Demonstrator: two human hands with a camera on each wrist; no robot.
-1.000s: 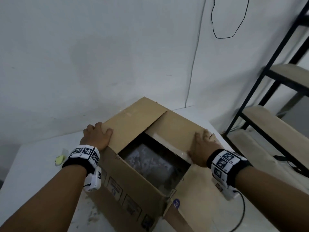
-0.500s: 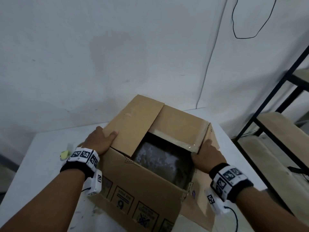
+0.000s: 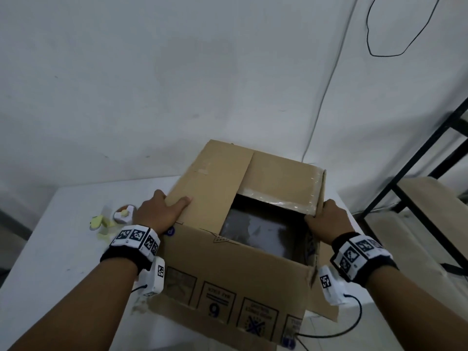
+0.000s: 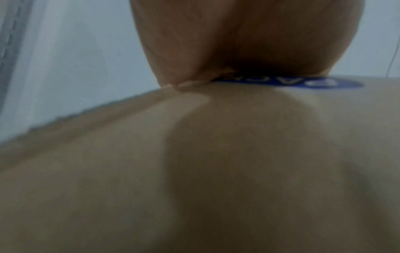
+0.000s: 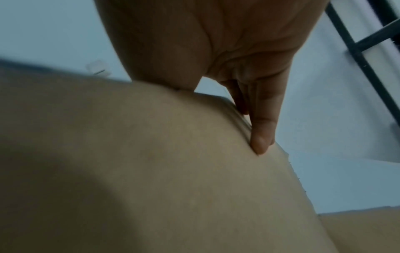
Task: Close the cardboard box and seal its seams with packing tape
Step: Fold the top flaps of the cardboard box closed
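Observation:
The brown cardboard box stands on the white table with its top partly open and a grey mass inside. Its left flap and far flap lie folded down; clear tape lines the far flap's edge. My left hand holds the box's left top edge, thumb across the left flap; the palm meets the cardboard wall. My right hand grips the upright right flap, fingers along its outer face. No tape roll shows.
Small yellow and white items lie on the table left of the box. A black metal shelf with wooden boards stands at the right. A white wall with a hanging cable is close behind the box.
My right hand left the far flap and now holds the right flap raised upright. The box has turned so that its printed side faces me. My left hand stays on the left flap.

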